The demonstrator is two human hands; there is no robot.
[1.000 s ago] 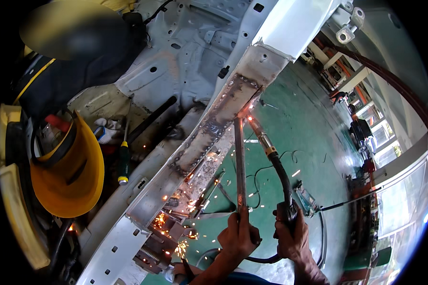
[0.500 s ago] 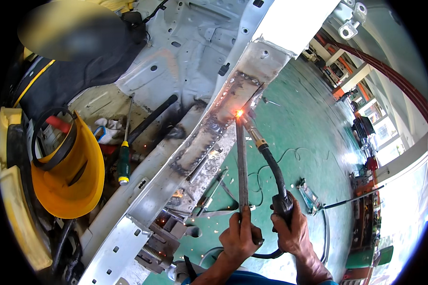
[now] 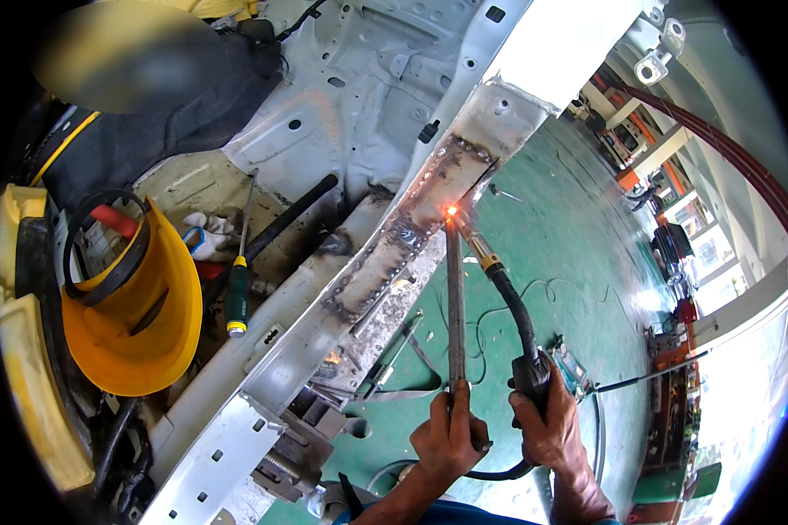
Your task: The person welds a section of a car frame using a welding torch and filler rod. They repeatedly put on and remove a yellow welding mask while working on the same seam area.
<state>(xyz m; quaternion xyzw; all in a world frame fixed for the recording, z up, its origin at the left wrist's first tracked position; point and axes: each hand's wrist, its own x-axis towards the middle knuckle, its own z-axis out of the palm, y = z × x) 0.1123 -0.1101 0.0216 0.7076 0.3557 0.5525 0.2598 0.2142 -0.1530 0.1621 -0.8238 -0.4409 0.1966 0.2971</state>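
Note:
My right hand [image 3: 553, 422] is closed around the black handle of a welding torch [image 3: 510, 293], whose brass-coloured neck angles up to a metal car sill [image 3: 394, 249]. A bright orange glow sits at the torch tip, on the sill's edge. In my left hand [image 3: 446, 435] is a long flat metal bar [image 3: 456, 306], held upright by its lower end. The bar's upper end meets the sill just below the glow. Rows of weld beads and scorched patches run along the sill. The torch cable loops behind my left hand.
A yellow welding mask [image 3: 136, 341] rests at the left, near a green-handled screwdriver [image 3: 237, 297] and white gloves [image 3: 208, 236]. Below the sill sits a clamp [image 3: 299, 437] with a threaded screw. A green floor jack [image 3: 571, 366] and loose cables lie on the green floor.
The view has shifted slightly, so most things appear a little to the right. Both hands keep their holds, and the glow stays at the sill's edge. Fewer scattered sparks show now.

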